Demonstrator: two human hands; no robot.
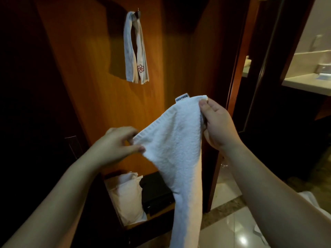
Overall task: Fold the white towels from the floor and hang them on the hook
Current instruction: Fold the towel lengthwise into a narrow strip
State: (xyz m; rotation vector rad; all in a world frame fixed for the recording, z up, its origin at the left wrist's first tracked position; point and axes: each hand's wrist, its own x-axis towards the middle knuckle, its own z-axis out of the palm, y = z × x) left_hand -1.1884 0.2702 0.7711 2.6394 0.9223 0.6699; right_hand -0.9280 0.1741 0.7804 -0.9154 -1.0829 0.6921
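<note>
I hold a white towel (176, 151) up in front of a wooden panel. My right hand (217, 122) pinches its top corner, beside a small label. Lower and to the left, my left hand (117, 144) pinches another corner of the same towel. The rest of the cloth hangs down in a long strip toward the floor. High on the panel a metal hook (138, 13) carries a folded white towel (135, 51) with a red emblem near its lower end.
A low open shelf below the panel holds a white bag (128, 196) and a black box (155, 192). Glossy tiles (231, 224) cover the floor at right, with more white cloth (308, 197) at the right edge. A doorway at right shows a counter (308, 83).
</note>
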